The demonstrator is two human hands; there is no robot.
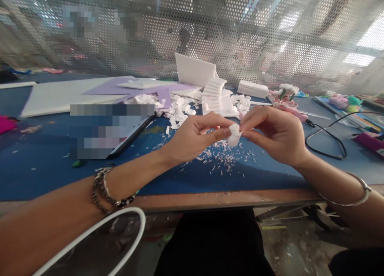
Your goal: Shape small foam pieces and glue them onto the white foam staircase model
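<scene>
Both my hands meet above the blue table [45, 164]. My left hand [195, 136] pinches a small white foam piece [233, 134] between thumb and forefinger. My right hand [274, 134] pinches the same piece from the other side, its fingers curled. Beneath the piece lies a scatter of fine white and pink shavings [222, 156]. I wear a beaded bracelet on the left wrist and a metal bangle on the right forearm.
A stack of cut white foam strips [213, 94] and loose scraps sit behind my hands. White and purple foam sheets [69, 94] lie at the left. A black cable [327, 142] loops at the right near coloured foam flowers [286, 94]. A perforated metal screen [192, 32] closes the back.
</scene>
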